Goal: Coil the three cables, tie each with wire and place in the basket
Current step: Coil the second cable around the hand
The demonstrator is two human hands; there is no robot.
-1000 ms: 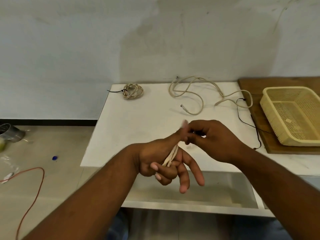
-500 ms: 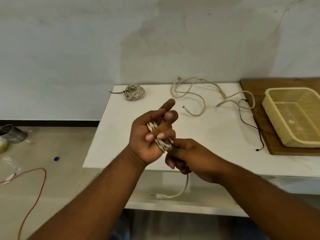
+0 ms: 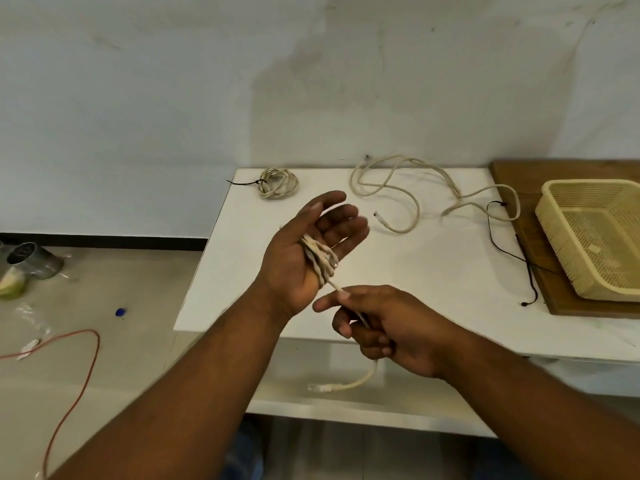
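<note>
Back-left on table (image 3: 433, 278) tied coil (image 3: 278, 183) sits, left hand (image 3: 304, 258) flat-fingered with beige cable (image 3: 320, 259) wound across its palm, right hand (image 3: 384, 327) fisted on the tail, run hidden inside, basket (image 3: 595, 237) cropped at right edge.

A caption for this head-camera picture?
Cable wound round the open left hand, right hand gripping its tail; a tied coil on the table.

a bare, plain workroom: a stained pale wall (image 3: 173, 81) on the far side, a white table (image 3: 433, 271) against it, and at left a tiled floor (image 3: 104, 393) littered with a red wire (image 3: 86, 330) and a metal tin (image 3: 31, 259).
</note>
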